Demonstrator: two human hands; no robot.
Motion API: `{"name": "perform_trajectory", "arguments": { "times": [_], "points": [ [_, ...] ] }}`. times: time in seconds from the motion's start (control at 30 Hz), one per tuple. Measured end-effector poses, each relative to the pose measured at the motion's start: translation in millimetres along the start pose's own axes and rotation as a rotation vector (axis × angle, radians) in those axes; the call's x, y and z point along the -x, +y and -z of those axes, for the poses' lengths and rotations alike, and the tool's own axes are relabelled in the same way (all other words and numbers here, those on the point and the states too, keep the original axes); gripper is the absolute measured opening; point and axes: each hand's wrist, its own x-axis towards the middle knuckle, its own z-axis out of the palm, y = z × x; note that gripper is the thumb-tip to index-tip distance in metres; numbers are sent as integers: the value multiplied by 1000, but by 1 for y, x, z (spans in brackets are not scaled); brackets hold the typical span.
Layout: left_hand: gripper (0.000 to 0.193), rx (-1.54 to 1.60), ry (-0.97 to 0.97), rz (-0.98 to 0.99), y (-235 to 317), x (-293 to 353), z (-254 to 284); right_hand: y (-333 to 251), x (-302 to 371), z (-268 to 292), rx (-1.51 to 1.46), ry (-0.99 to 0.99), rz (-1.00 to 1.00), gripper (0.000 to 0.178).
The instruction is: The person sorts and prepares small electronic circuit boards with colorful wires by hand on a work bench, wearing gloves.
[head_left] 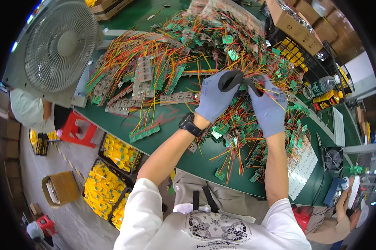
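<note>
Blue-gloved left hand (216,95) and right hand (268,106): black-coated fingers (233,78) pinch a small green circuit board (243,87) with thin red-and-yellow wires (274,98) between them, tangled wired boards (225,130) heaped beneath and beyond the fingers on the green worktop (171,116).

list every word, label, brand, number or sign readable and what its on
Nothing legible enough to quote.
White shirt: lettering below chest graphic, unclear.
Left glove: small print, blurred.
Right glove: small print, blurred.
Clear bottle: label, too small.
Cardboard box: printed marks, too small.
</note>
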Motion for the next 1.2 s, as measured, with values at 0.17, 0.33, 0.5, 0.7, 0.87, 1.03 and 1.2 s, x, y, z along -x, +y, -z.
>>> {"name": "perform_trajectory", "arguments": {
  "times": [0.17, 0.33, 0.5, 0.7, 0.87, 1.03, 1.2],
  "points": [
    [39, 38, 106, -225, 28, -11, 26, 11, -7, 40, -99, -22, -176, 38],
    [40, -485, 313, -165, 62, 68, 96, 12, 4, 73, -618, 77, -172, 27],
    [37, -959, 574, 149, 24, 149, 161, 7, 11, 83, -531, -76, -119, 27],
    [33, -1164, 200, 332, 22, 163, 188, 1, 17, 83, -483, -83, 123, 24],
    [24, -832, 217, 371, 25, 176, 187, 3, 23, 67, -428, 8, 177, 23],
    [12, -263, 373, 495, 48, 161, 169, -8, 28, 65, -330, -265, 399, 27],
    [37, 351, 215, 364, 72, 100, 110, -26, 29, 45, -669, -370, 237, 31]
  ]
}}
